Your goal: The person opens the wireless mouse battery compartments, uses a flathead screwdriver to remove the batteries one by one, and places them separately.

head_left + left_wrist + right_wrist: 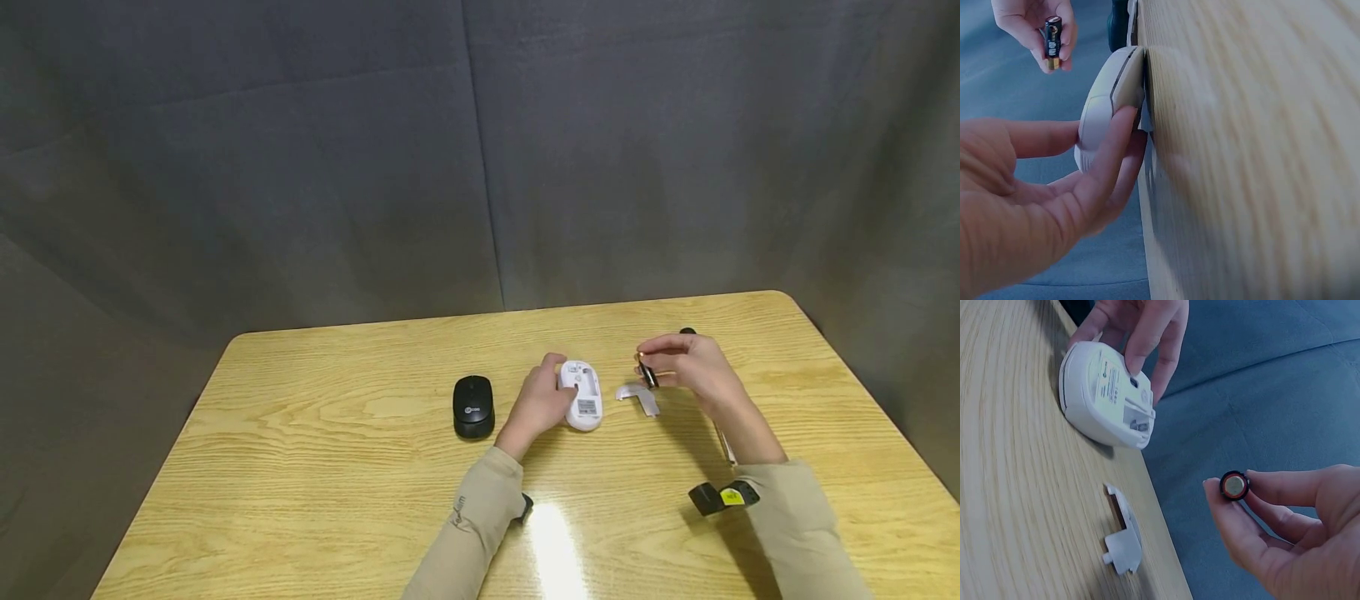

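Observation:
A white computer mouse (581,408) lies underside up, its battery slot (1139,419) uncovered. My left hand (542,395) grips it, with the thumb on the underside and fingers round the side. My right hand (693,367) pinches a black battery with a copper-coloured end (1053,42) between thumb and fingertips, held above the table to the right of the mouse. In the right wrist view the battery's flat end (1234,486) faces the camera. Below that hand, the loose white battery cover (640,396) rests on the wood, apart from the mouse.
A black mouse (473,407) sits on the wooden table (322,433) left of my left hand. Partly hidden behind my right hand and forearm is a slim object with a dark end (687,331). A grey curtain (375,183) hangs behind the table.

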`<state>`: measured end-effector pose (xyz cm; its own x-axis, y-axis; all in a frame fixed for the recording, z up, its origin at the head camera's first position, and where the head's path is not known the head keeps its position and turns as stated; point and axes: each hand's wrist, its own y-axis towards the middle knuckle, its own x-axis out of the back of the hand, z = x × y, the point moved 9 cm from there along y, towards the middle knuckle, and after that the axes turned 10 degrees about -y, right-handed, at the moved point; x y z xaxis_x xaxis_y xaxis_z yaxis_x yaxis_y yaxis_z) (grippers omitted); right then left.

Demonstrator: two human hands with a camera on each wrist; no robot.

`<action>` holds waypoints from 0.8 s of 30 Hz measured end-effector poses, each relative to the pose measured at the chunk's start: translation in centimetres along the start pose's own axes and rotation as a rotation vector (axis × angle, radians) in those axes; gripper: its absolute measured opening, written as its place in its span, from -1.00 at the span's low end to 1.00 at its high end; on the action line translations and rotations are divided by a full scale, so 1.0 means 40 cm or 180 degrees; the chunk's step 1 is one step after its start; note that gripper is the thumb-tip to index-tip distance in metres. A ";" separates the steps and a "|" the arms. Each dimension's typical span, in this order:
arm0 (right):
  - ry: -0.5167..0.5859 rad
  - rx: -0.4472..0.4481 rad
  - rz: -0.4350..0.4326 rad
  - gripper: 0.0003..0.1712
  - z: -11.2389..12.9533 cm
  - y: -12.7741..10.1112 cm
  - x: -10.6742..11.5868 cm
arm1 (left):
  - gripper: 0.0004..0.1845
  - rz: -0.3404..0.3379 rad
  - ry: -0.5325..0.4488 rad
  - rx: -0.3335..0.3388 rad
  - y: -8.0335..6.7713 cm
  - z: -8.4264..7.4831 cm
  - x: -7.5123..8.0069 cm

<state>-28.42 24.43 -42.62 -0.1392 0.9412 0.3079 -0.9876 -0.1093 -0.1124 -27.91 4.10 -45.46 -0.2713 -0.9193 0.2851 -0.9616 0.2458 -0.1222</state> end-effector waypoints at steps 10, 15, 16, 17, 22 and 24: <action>-0.0790 -0.0070 -0.0110 -0.62 -0.019 0.004 0.019 | -0.49 -0.0173 0.0586 0.0004 -0.001 0.000 0.013; -0.1047 -0.0113 -0.0142 -0.64 -0.030 0.007 0.026 | -0.48 -0.0194 0.0653 0.0066 -0.002 0.000 0.015; -0.1096 -0.0128 -0.0142 -0.65 -0.033 0.007 0.028 | -0.48 -0.0199 0.0666 0.0066 -0.003 0.000 0.015; -0.1141 -0.0145 -0.0144 -0.65 -0.036 0.006 0.030 | -0.48 -0.0202 0.0677 0.0059 -0.003 0.000 0.016; -0.1287 -0.0198 -0.0118 -0.70 -0.048 0.005 0.036 | -0.51 -0.0207 0.0741 0.0043 -0.005 -0.004 0.018; -0.1358 -0.0185 -0.0105 -0.74 -0.049 0.004 0.037 | -0.51 -0.0212 0.0776 0.0062 -0.006 -0.005 0.019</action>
<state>-28.65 26.46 -44.05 -0.1369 0.7260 0.6739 -0.9881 -0.0516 -0.1450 -27.89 3.41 -45.04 -0.2118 -0.8315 0.5136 -0.9773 0.1791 -0.1130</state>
